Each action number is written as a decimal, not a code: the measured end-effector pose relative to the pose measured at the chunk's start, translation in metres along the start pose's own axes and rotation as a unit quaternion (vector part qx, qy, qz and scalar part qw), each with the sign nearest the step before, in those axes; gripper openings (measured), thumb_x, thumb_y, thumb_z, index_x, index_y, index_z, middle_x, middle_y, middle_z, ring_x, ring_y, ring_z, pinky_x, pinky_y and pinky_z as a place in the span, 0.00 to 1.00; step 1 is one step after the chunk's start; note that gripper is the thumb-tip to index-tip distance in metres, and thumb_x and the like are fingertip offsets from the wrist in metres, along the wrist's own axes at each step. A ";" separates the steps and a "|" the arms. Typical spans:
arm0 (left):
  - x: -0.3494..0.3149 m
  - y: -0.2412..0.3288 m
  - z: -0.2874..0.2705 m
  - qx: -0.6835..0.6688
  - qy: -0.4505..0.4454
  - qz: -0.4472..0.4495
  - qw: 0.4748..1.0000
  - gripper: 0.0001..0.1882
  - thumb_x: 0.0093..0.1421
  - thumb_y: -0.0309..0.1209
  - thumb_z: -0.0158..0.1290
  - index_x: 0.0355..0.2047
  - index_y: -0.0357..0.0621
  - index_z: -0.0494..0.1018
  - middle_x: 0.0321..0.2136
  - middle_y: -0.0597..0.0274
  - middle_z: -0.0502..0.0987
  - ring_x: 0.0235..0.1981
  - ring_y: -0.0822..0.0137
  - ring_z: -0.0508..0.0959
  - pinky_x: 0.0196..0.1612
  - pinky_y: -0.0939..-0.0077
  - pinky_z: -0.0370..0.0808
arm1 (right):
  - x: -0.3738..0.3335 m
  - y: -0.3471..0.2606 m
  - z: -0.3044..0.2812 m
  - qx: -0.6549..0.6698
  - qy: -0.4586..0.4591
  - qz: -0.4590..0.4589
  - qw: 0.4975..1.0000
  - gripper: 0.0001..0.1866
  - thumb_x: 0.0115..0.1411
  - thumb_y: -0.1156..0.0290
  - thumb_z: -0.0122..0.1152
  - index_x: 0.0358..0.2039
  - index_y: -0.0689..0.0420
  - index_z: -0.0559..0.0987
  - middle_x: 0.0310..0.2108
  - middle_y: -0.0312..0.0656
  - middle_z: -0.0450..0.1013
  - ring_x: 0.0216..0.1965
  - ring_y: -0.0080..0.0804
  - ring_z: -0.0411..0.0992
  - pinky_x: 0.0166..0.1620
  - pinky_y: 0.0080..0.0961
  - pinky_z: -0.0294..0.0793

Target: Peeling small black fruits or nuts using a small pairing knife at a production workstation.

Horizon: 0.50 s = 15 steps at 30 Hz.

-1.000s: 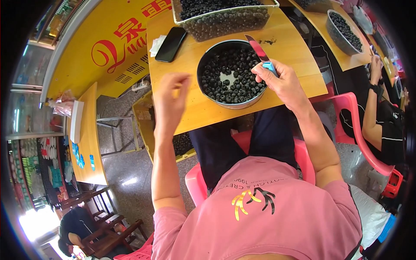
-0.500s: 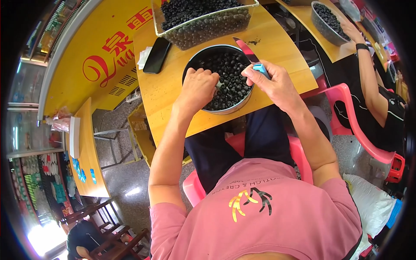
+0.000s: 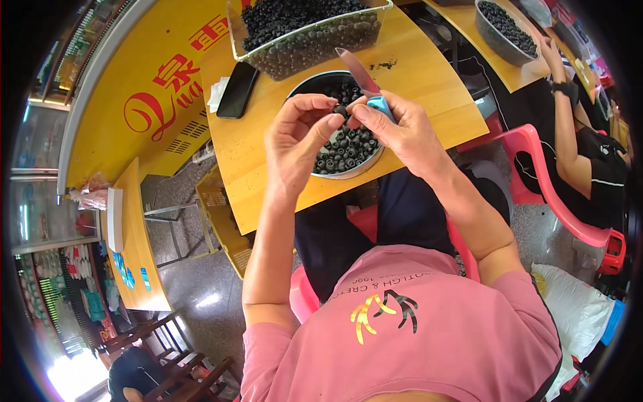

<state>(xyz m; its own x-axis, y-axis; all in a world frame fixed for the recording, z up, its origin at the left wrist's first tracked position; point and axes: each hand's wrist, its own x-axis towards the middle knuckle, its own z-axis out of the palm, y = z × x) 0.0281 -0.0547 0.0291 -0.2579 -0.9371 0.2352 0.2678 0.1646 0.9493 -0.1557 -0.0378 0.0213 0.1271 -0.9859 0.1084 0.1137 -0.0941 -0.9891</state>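
Above a round metal bowl (image 3: 343, 175), my left hand (image 3: 293, 137) pinches a small dark round piece (image 3: 340, 110) between thumb and fingers. My right hand (image 3: 410, 132) is wrapped round the blue handle of a knife (image 3: 359, 71). The blade points up and away to the left, and the right fingertips come close to the held piece. Many round black pieces (image 3: 347, 153), some with pale hollow spots, fill the bowl. Both hands hide part of its far and middle area.
Behind the bowl stands a clear plastic tub (image 3: 311, 52) heaped with similar dark pieces. A black phone (image 3: 238, 91) lies on the wooden table (image 3: 429, 87) beside white tissue (image 3: 217, 95). At the right, another person's arm (image 3: 564, 110) reaches toward a second filled tub (image 3: 504, 37).
My left hand has come up out of the bowl and turned, now with a dark piece at its fingertips. My right hand has brought the knife slightly left, nearer to it.
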 end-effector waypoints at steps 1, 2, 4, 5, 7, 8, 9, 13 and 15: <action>-0.004 0.000 0.004 -0.023 -0.004 0.022 0.999 0.11 0.60 0.21 0.59 0.42 0.38 0.73 0.37 0.64 0.78 0.41 0.75 0.77 0.42 0.84 0.73 | -0.001 0.000 0.002 0.008 0.002 -0.010 1.000 0.14 0.64 0.61 0.61 0.40 0.59 0.80 0.26 0.29 0.74 0.22 0.10 0.61 0.24 0.11 0.57; -0.007 -0.001 0.007 -0.024 0.011 0.015 1.000 0.10 0.59 0.19 0.58 0.41 0.37 0.72 0.38 0.64 0.76 0.42 0.75 0.76 0.44 0.83 0.74 | -0.001 0.000 0.003 0.008 0.001 -0.010 1.000 0.14 0.64 0.61 0.61 0.40 0.59 0.80 0.26 0.29 0.74 0.22 0.10 0.61 0.24 0.11 0.57; -0.009 -0.012 0.007 -0.010 0.022 0.045 0.999 0.10 0.59 0.18 0.58 0.41 0.37 0.72 0.39 0.64 0.75 0.42 0.75 0.76 0.44 0.82 0.74 | -0.001 -0.001 0.005 0.040 -0.010 0.011 0.999 0.13 0.64 0.61 0.62 0.39 0.58 0.80 0.24 0.28 0.72 0.20 0.10 0.60 0.22 0.11 0.55; -0.010 -0.017 0.006 0.005 0.032 0.075 0.997 0.11 0.59 0.17 0.58 0.41 0.36 0.72 0.40 0.64 0.73 0.41 0.75 0.76 0.45 0.82 0.74 | -0.002 -0.002 0.006 0.039 -0.012 0.011 0.999 0.13 0.64 0.61 0.62 0.39 0.58 0.80 0.24 0.28 0.72 0.20 0.10 0.60 0.22 0.11 0.55; -0.014 -0.021 0.008 0.013 0.038 0.089 0.995 0.10 0.59 0.16 0.57 0.41 0.35 0.72 0.42 0.63 0.71 0.41 0.75 0.75 0.46 0.81 0.74 | -0.003 -0.004 0.006 0.037 -0.010 0.016 0.999 0.12 0.63 0.62 0.63 0.38 0.58 0.80 0.22 0.26 0.70 0.19 0.10 0.60 0.22 0.11 0.55; -0.016 -0.021 0.009 0.016 0.037 0.091 0.995 0.10 0.59 0.16 0.57 0.41 0.35 0.73 0.42 0.63 0.71 0.41 0.75 0.75 0.47 0.81 0.74 | -0.004 -0.005 0.006 0.036 -0.010 0.016 0.999 0.12 0.63 0.62 0.63 0.38 0.58 0.80 0.22 0.26 0.70 0.19 0.10 0.60 0.22 0.11 0.55; -0.017 -0.021 0.010 0.018 0.036 0.092 0.995 0.10 0.59 0.16 0.56 0.41 0.35 0.73 0.42 0.63 0.72 0.41 0.74 0.75 0.47 0.81 0.74 | -0.004 -0.006 0.006 0.061 -0.012 0.025 0.998 0.11 0.63 0.63 0.63 0.39 0.58 0.80 0.22 0.26 0.70 0.20 0.10 0.60 0.22 0.11 0.55; -0.021 -0.021 0.013 -0.045 0.023 0.081 0.995 0.10 0.60 0.17 0.56 0.42 0.35 0.74 0.42 0.63 0.72 0.42 0.73 0.75 0.48 0.81 0.74 | -0.005 -0.005 0.001 0.081 -0.018 0.050 0.995 0.10 0.63 0.64 0.64 0.39 0.57 0.81 0.22 0.26 0.69 0.20 0.10 0.60 0.22 0.12 0.55; -0.023 -0.025 0.008 0.014 0.019 0.096 0.995 0.10 0.61 0.18 0.55 0.44 0.35 0.75 0.42 0.62 0.72 0.43 0.72 0.75 0.49 0.79 0.73 | -0.006 -0.010 0.002 0.081 -0.026 0.045 0.995 0.10 0.62 0.64 0.64 0.39 0.57 0.81 0.22 0.26 0.69 0.20 0.10 0.60 0.22 0.12 0.55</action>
<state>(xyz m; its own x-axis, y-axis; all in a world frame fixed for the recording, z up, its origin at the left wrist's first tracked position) 0.0199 -0.0347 0.0019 -0.1684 -0.8986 0.4052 0.2829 0.3498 0.8931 -0.1556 -0.0305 0.0303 0.1941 -0.9806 0.0293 0.2564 0.0219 -0.9663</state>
